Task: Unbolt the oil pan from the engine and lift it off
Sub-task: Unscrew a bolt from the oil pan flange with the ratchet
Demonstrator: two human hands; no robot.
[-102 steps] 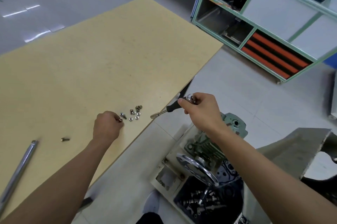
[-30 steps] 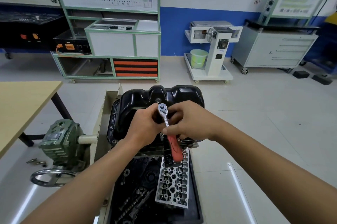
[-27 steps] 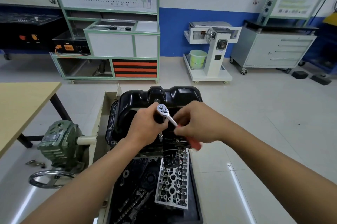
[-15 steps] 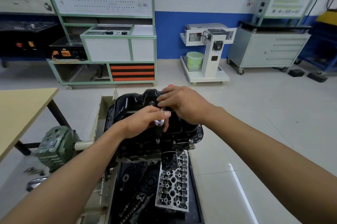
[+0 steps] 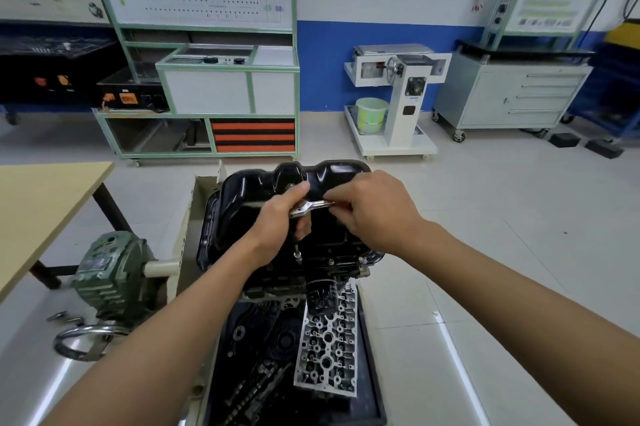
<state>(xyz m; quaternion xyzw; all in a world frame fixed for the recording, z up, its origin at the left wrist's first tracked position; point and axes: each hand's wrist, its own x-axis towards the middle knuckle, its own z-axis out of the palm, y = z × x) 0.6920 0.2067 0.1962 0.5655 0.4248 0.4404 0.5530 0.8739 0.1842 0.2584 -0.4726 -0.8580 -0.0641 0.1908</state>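
I'm looking down at the black oil pan, which sits upside down on the engine at the centre of the frame, its long axis running from the lower left toward the upper right and its domed underside facing up at me. One pan, one engine beneath it, and both of my hands over it. My left hand has its fingers closed round the head of the ratchet; below it the extension drops straight down to the pan's near flange. My right hand is wrapped on the ratchet's handle, which now lies nearly level, pointing toward the right of the frame. Half a second ago that hand was up over the pan's top with the handle swung away from me; a second ago the red grip pointed down toward me, so the handle has swept round. Below the engine, in the lower centre, one silver cylinder head lies in the black tray. At the left stands one green gearbox with its handwheel, and the tabletop shows at the left edge.
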